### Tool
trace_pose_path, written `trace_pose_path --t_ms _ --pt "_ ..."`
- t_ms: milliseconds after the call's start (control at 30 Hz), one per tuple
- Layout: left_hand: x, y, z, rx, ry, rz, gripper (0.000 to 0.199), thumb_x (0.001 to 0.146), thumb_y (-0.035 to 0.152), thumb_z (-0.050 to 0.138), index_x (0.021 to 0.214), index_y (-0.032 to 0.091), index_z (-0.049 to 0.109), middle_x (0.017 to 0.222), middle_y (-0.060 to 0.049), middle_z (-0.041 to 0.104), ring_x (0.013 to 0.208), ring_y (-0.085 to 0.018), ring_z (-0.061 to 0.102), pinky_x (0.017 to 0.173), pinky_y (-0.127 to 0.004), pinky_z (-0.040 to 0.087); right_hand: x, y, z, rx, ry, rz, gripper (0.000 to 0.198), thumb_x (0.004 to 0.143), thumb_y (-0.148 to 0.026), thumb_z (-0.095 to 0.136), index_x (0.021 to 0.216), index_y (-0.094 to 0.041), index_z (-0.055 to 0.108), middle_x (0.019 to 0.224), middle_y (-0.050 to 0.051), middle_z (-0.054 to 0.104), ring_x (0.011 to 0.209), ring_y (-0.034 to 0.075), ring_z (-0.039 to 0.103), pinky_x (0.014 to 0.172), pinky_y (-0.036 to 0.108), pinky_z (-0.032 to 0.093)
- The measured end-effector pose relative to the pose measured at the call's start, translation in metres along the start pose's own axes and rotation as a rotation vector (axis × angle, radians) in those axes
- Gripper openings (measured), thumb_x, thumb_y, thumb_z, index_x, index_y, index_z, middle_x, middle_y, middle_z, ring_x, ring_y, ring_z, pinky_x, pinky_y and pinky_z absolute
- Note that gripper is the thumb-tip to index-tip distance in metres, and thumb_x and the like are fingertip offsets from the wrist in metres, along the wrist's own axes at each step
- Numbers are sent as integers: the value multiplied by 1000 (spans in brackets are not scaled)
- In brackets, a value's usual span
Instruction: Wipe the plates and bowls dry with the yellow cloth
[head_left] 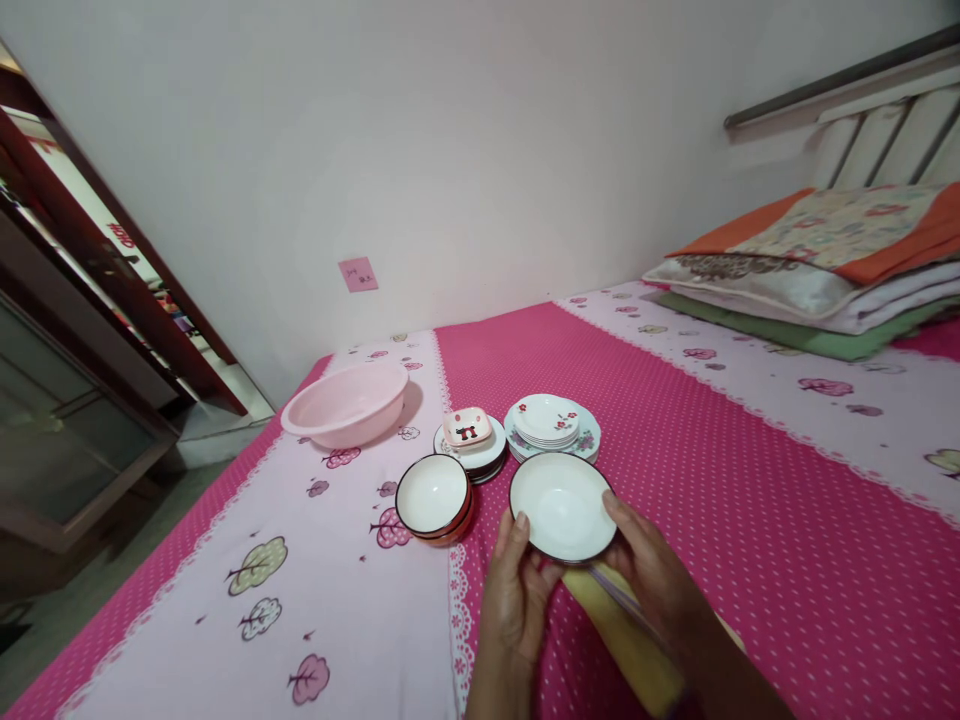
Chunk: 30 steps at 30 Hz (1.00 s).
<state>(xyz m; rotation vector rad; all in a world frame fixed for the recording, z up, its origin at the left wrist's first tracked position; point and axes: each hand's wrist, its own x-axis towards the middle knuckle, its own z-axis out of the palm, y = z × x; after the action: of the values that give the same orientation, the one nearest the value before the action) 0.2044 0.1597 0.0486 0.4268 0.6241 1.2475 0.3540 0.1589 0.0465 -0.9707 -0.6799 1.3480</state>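
A white bowl with a dark rim (562,508) is held up between my two hands, its inside facing me. My left hand (517,580) grips its left edge, thumb over the rim and fingers underneath. On the other side my right hand (649,560) has its thumb on the rim, with its fingers mostly hidden below. A yellow cloth (619,630) hangs under the bowl by my right hand. To the left stands a stack of similar bowls (433,496). Behind are stacked flowered plates (547,420) and a small square dish (466,427) on other plates (491,458).
A pink basin (347,403) rests on the bed's left part. The bedspread (322,570) is pink and white with tree prints. Folded bedding and a pillow (810,270) lie at the back right. A wall (480,180) with a pink note (358,274) stands behind.
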Motion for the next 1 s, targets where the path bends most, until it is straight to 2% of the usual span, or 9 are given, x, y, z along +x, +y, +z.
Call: trace_pose_path --t_ms 133,200,367,500,633,767,1000 --pt "4 1 -4 -16 49 -42 63 84 49 79 138 21 60 141 -13 66 113 -29 70 91 -44 63 3 3 -7 -82 -57 -29 58 88 -69 62 123 -24 70 128 10 74 117 33 69 88 41 60" --pt "6 2 -5 3 67 -48 67 82 54 80 137 20 61 137 -15 68 106 -29 72 86 -43 64 4 3 -10 -156 -95 -30 58 88 -70 60 122 -25 69 124 10 76 109 32 71 84 40 59" --pt "4 5 -3 106 140 -69 68 82 67 72 125 14 70 118 -16 77 91 -25 74 76 -36 63 6 4 -13 -330 -66 18 62 82 -79 59 97 -21 73 85 10 79 75 26 71 64 36 53" --pt "2 7 -2 190 139 -55 73 83 75 64 120 12 73 108 -16 79 81 -22 74 70 -30 60 7 5 -11 -340 -58 52 66 78 -83 59 92 -19 72 73 8 77 64 23 67 57 33 47" --pt "2 7 -2 225 137 -35 73 85 76 61 122 14 73 110 -15 79 80 -20 73 68 -29 59 7 7 -10 -313 -61 94 66 78 -81 61 94 -18 71 74 8 77 62 21 67 55 31 46" --pt "3 6 -2 237 97 -22 72 86 74 61 121 12 73 103 -15 80 75 -18 72 65 -25 56 9 8 -11 -267 -53 158 63 82 -77 59 96 -17 68 72 7 75 58 18 65 53 28 44" --pt "7 5 -5 263 121 9 71 74 71 78 113 12 67 80 -8 77 57 -14 68 51 -21 50 10 5 -11 -199 -66 292 60 97 -69 38 98 -16 67 77 10 77 54 16 66 52 26 43"
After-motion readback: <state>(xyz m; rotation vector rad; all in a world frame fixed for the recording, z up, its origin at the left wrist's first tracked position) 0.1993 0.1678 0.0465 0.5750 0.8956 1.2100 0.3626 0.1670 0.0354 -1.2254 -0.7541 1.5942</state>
